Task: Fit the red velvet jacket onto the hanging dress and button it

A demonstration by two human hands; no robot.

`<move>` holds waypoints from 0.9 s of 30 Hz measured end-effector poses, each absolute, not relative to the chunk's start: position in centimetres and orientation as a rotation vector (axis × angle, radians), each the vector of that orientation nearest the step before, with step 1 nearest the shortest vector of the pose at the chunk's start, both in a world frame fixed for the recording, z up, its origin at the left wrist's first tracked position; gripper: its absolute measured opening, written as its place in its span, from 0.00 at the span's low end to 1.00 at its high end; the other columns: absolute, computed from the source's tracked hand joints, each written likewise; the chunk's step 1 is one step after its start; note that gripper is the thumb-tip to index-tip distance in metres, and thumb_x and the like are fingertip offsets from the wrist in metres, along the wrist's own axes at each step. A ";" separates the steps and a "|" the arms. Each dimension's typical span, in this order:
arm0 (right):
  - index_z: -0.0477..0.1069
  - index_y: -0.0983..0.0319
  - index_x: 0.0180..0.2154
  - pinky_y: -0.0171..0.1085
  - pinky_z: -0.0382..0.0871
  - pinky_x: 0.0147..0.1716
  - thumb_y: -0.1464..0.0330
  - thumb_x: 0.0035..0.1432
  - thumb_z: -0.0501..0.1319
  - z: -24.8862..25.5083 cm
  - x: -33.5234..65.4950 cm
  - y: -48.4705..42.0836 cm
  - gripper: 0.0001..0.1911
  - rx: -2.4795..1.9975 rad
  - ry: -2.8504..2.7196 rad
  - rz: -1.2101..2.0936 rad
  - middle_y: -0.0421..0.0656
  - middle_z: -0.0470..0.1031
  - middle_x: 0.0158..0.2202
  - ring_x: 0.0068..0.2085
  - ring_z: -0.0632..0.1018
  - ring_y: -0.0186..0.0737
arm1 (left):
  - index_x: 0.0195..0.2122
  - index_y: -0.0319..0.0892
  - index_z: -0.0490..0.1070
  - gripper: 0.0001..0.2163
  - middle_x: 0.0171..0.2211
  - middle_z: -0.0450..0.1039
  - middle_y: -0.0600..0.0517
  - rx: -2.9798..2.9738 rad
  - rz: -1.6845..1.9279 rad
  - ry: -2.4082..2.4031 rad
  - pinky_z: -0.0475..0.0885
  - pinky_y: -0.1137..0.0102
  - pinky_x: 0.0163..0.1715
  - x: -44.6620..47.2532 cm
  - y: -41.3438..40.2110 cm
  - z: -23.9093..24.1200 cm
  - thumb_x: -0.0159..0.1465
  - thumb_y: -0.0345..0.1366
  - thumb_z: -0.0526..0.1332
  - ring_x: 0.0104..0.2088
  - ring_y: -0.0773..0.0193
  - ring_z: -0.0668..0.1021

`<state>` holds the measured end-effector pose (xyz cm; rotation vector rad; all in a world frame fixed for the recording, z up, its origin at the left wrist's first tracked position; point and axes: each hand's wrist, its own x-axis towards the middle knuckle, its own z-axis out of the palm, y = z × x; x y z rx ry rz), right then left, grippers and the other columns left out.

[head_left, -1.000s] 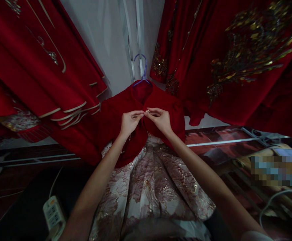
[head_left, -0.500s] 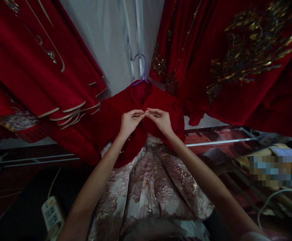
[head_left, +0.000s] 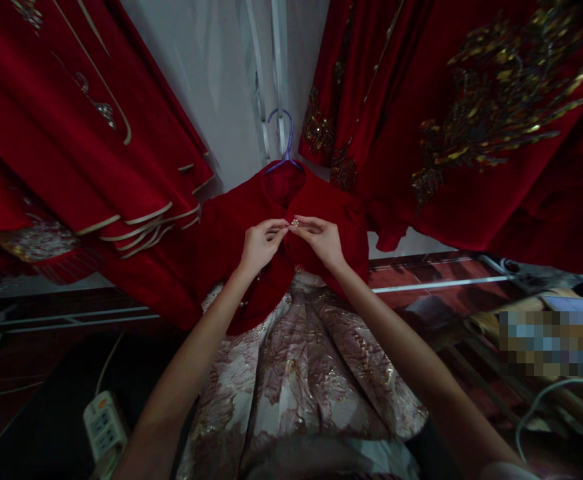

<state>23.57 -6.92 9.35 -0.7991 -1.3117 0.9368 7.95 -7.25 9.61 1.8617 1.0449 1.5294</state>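
A dark red velvet jacket (head_left: 221, 233) hangs on a purple hanger (head_left: 284, 137) in front of me, over a pale brocade skirt (head_left: 296, 373) with a rose and gold pattern. My left hand (head_left: 259, 245) pinches the jacket's left front edge just below the collar. My right hand (head_left: 324, 240) pinches the right front edge against it. Between the fingertips sits a small shiny clasp (head_left: 295, 223). Both hands are closed on the fabric and meet at the centre of the chest.
Red embroidered garments hang at the left (head_left: 71, 147) and at the right (head_left: 471, 127), with a white wall and rail (head_left: 271, 67) between. A white power strip (head_left: 102, 427) lies on the dark floor at lower left. Cables and clutter (head_left: 546, 400) lie at lower right.
Almost nothing differs. Both hands stay pinched together at the clasp, with only tiny finger shifts.
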 end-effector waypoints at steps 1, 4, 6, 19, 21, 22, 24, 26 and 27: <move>0.77 0.64 0.40 0.41 0.75 0.45 0.61 0.43 0.70 9.3 23.6 -6.9 0.21 -0.797 -1.307 0.938 0.46 0.80 0.40 0.38 0.81 0.41 | 0.41 0.38 0.75 0.12 0.39 0.79 0.46 1.879 1.544 1.049 0.78 0.70 0.38 8.0 -7.2 9.5 0.58 0.37 0.63 0.36 0.64 0.81; 0.77 0.64 0.40 0.41 0.75 0.45 0.61 0.43 0.71 9.2 23.6 -6.8 0.22 -0.793 -1.293 0.940 0.46 0.80 0.39 0.38 0.81 0.42 | 0.41 0.39 0.76 0.11 0.39 0.79 0.46 1.930 1.572 1.055 0.78 0.70 0.37 8.2 -7.3 9.5 0.59 0.37 0.62 0.36 0.64 0.81; 0.77 0.64 0.40 0.41 0.75 0.44 0.61 0.43 0.70 9.2 23.6 -6.8 0.22 -0.801 -1.281 0.940 0.46 0.80 0.39 0.38 0.81 0.42 | 0.40 0.39 0.77 0.11 0.39 0.79 0.46 1.961 1.580 1.065 0.78 0.70 0.38 8.3 -7.4 9.6 0.60 0.37 0.61 0.36 0.64 0.81; 0.77 0.66 0.39 0.42 0.75 0.44 0.63 0.42 0.71 9.1 23.2 -6.2 0.20 -0.806 -1.243 0.923 0.48 0.80 0.36 0.36 0.81 0.41 | 0.39 0.39 0.77 0.10 0.39 0.78 0.46 1.980 1.649 1.169 0.77 0.70 0.37 9.2 -7.1 9.5 0.61 0.37 0.60 0.35 0.63 0.80; 0.77 0.66 0.39 0.42 0.75 0.45 0.63 0.42 0.71 9.3 23.3 -6.2 0.21 -0.789 -1.232 0.965 0.47 0.80 0.36 0.37 0.81 0.42 | 0.39 0.38 0.77 0.10 0.38 0.78 0.46 1.973 1.637 1.155 0.77 0.71 0.37 9.1 -7.0 9.7 0.61 0.37 0.60 0.36 0.63 0.80; 0.77 0.66 0.39 0.42 0.74 0.46 0.62 0.42 0.71 9.4 23.4 -6.3 0.21 -0.785 -1.225 0.992 0.47 0.80 0.36 0.38 0.81 0.42 | 0.39 0.38 0.77 0.10 0.38 0.78 0.46 1.960 1.620 1.136 0.77 0.71 0.37 9.0 -7.0 9.8 0.61 0.37 0.60 0.36 0.64 0.80; 0.77 0.65 0.39 0.43 0.73 0.47 0.62 0.42 0.71 9.5 23.5 -6.4 0.22 -0.790 -1.211 1.040 0.47 0.80 0.37 0.40 0.80 0.43 | 0.40 0.38 0.76 0.11 0.38 0.78 0.45 1.917 1.570 1.080 0.77 0.71 0.37 8.8 -6.8 9.8 0.60 0.38 0.61 0.36 0.64 0.80; 0.77 0.64 0.40 0.43 0.73 0.49 0.61 0.42 0.71 9.5 23.7 -6.6 0.22 -0.798 -1.212 1.070 0.46 0.80 0.38 0.41 0.80 0.43 | 0.41 0.38 0.74 0.12 0.38 0.78 0.45 1.880 1.523 1.023 0.77 0.70 0.39 8.7 -6.6 9.6 0.57 0.37 0.64 0.36 0.64 0.80; 0.77 0.64 0.41 0.43 0.72 0.49 0.61 0.42 0.71 9.5 23.8 -6.6 0.23 -0.796 -1.220 1.080 0.46 0.80 0.39 0.42 0.80 0.43 | 0.41 0.38 0.74 0.13 0.38 0.78 0.46 1.866 1.509 1.002 0.77 0.69 0.40 8.7 -6.5 9.6 0.55 0.37 0.66 0.36 0.64 0.80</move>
